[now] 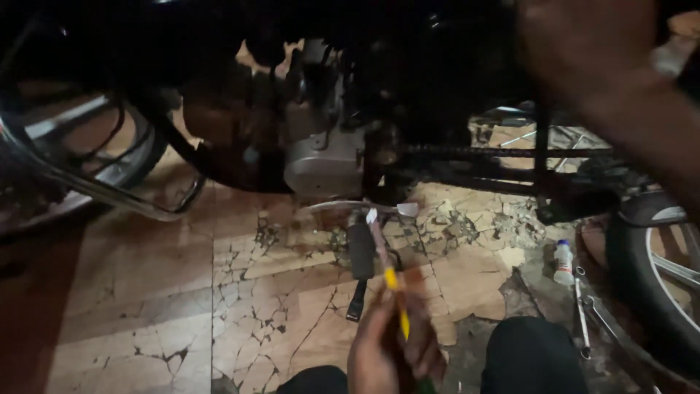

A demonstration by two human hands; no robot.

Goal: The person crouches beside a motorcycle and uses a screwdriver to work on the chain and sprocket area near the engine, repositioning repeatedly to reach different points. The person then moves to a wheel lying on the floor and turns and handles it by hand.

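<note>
Head view. Lower centre: hand [390, 350], side indeterminate, fingers closed around a yellow-handled tool [394, 292]; shaft angled up-left so the tip meets the footrest [361, 248] beneath the engine casing [324, 164]. Upper right: blurred forearm [620, 87], its hand out of frame, state indeterminate. Right: white bottle [564, 261] and spanners [583, 314] laid beside the rear wheel [656, 277]. Left: open room on cracked tile floor [146, 292].

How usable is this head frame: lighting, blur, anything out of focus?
Head view: dim overall, with the motorcycle above nearly black; cracked floor tiles best lit; left hand and its yellow-handled tool motion-smeared; right arm a close, defocused blur.
</note>
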